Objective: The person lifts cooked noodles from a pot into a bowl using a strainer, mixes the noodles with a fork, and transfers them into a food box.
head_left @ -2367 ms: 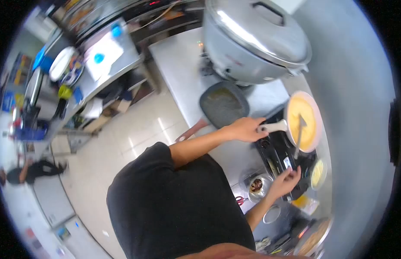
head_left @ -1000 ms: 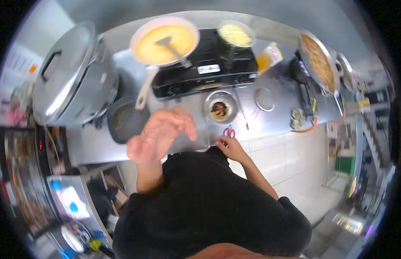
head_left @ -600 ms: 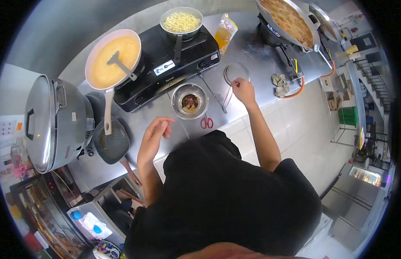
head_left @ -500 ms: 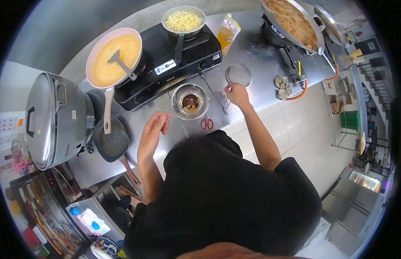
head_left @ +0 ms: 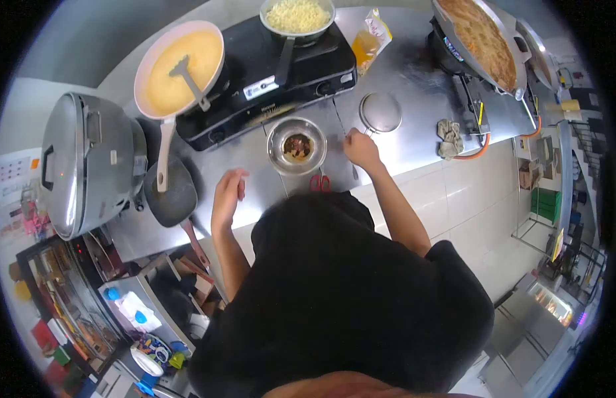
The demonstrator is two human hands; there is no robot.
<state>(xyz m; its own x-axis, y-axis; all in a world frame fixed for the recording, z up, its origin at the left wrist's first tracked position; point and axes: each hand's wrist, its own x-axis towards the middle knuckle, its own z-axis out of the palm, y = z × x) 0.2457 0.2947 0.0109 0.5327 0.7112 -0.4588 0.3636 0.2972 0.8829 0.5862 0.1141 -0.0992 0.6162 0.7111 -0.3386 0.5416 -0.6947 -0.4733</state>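
My right hand (head_left: 363,149) is closed, its fingertips meeting a long thin metal utensil (head_left: 340,114) that lies slantwise on the counter. The utensil's lower end shows below the hand; the grip itself is partly hidden. Close beside the hand is a round fine-mesh strainer (head_left: 380,111). A steel bowl (head_left: 275,147) with dark reddish pieces and some liquid stands between my hands. Red-handled scissors (head_left: 319,183) lie in front of it, partly covered by my shirt. My left hand (head_left: 228,196) hovers left of the bowl, fingers loosely curled and apart, holding nothing.
Behind the bowl is a black two-burner stove (head_left: 245,63), bearing a pink pan (head_left: 141,93) of yellow liquid with a spatula and a pot (head_left: 267,14) of pale bits. A rice cooker (head_left: 109,166) and grey pan (head_left: 170,199) stand left. A wok (head_left: 520,66) and cloth (head_left: 448,138) are right.
The view has shifted, so the counter items sit higher and the right-side ones farther right. My right hand has moved left from the strainer's handle to the thin utensil. My left hand stays empty.
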